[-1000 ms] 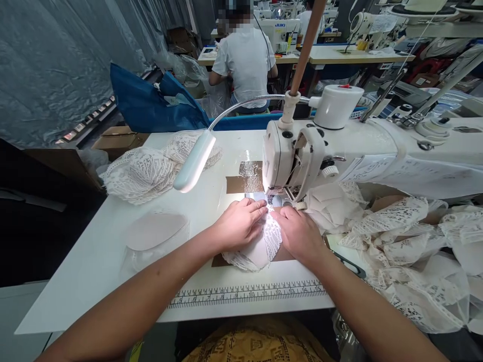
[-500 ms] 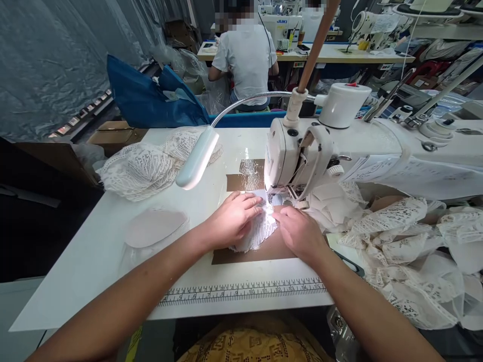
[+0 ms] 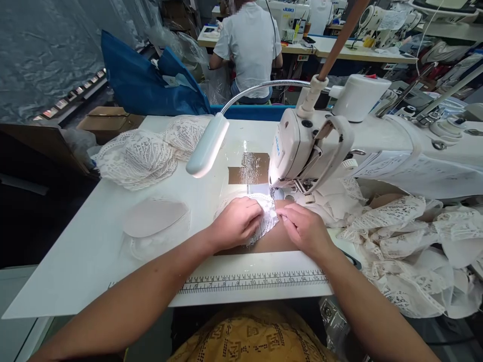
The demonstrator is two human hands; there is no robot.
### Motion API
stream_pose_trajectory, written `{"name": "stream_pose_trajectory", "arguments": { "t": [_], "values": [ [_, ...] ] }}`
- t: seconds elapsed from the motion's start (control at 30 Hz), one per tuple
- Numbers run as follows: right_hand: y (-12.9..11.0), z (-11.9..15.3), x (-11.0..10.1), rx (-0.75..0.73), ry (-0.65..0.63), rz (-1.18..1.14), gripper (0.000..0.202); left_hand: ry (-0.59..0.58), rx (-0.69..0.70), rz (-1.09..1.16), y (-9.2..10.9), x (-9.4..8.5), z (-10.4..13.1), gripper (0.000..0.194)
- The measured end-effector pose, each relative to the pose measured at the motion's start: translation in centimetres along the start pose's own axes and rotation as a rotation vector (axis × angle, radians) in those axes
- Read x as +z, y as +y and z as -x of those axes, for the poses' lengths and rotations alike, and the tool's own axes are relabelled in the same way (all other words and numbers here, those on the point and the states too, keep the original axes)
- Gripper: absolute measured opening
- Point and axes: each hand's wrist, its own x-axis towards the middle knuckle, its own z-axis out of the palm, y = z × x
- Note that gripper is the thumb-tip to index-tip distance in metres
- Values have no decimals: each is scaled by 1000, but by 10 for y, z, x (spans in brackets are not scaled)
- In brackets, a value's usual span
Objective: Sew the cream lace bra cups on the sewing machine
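white table (image 3: 86,241), lace (image 3: 267,221) under left fingers (image 3: 255,211)

Openwork lace cloth (image 3: 267,216), rough, is being backed by smooth brown sheeting (image 3: 279,238) inside the near edge of the glossy tabletop (image 3: 83,246).

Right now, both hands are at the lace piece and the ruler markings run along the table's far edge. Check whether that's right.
One thing is wrong: in the head view, the ruler markings run along the near edge of the table. The left hand and right hand are at the lace piece.
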Motion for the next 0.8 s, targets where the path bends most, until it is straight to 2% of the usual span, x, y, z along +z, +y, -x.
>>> {"name": "stream_pose_trajectory", "arguments": {
  "t": [0.13,0.27,0.47,0.8],
  "values": [
    [-5,4,-9,-97,-243,127,29,-12,11,32,-1,-1,1,18],
    [-12,9,-15,-104,-354,220,30,-39,109,-105,-1,4,3,22],
    [-12,16,-10,-89,-334,187,41,-89,179,-243,1,7,4,31],
    [-4,19,-10,-91,-209,68,39,-109,199,-278,-1,10,3,35]
  ]
}}
